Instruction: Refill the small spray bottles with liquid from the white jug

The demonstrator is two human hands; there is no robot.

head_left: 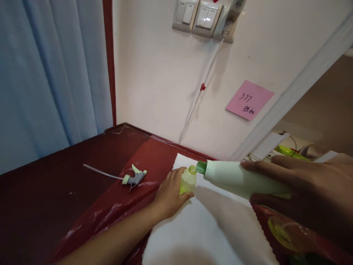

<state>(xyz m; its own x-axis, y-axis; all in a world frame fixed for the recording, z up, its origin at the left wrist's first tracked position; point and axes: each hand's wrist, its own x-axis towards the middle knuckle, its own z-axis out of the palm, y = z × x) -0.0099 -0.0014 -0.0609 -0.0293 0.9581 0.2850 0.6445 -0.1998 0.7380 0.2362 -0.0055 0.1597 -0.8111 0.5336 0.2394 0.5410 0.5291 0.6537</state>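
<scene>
Here left hand (171, 193) holds small bottle (188, 180), right (303, 184) tilts white bottle (234, 178).

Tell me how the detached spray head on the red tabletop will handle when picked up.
The plastic spray head will likely feel light for its size, being thin moulded plastic. Its thin dip tube will probably flex and swing rather than stay stiff. On the glossy red surface, it may slide when nudged.
</scene>
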